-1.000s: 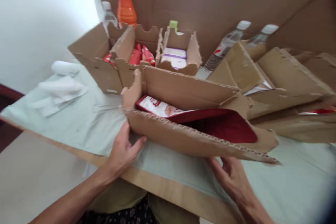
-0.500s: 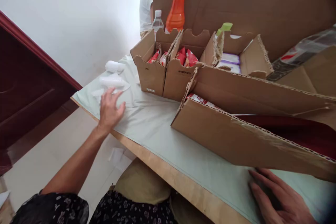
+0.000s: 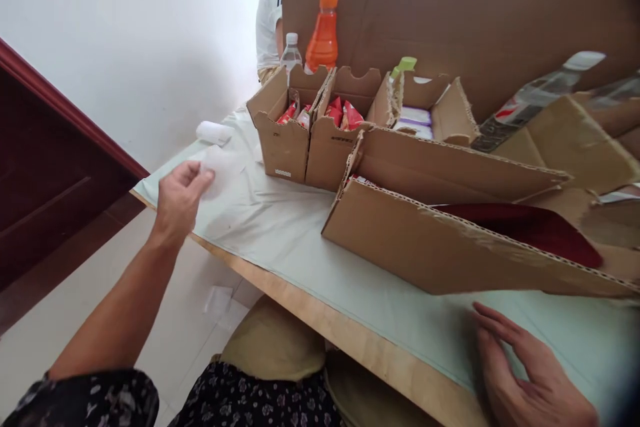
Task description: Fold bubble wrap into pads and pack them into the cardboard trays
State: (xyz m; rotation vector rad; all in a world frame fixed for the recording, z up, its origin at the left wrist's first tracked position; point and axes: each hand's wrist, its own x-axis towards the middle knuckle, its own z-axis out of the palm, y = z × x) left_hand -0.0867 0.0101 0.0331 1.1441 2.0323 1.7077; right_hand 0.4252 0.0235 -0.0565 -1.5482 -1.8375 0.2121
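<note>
My left hand is closed in a pinch at the table's left end. Between thumb and fingers is a thin, see-through white plastic sheet, spread to the right of the fingertips and blurred. Just beyond it lies a white roll. At the lower right, my right hand rests on the pale green cloth with fingers stretched and holding nothing. The long cardboard box stands in front of that hand, with a dark red thing inside.
Cardboard bins at the back hold red packets and white-and-purple packs. Behind them stand an orange bottle and a clear bottle. Another bottle leans at right. A person is partly hidden behind a tall cardboard panel.
My left hand has gone from spread fingers over the white plastic to a pinch, lifting a sheet toward me and left. The right hand stays on the cloth. The view has shifted slightly.
</note>
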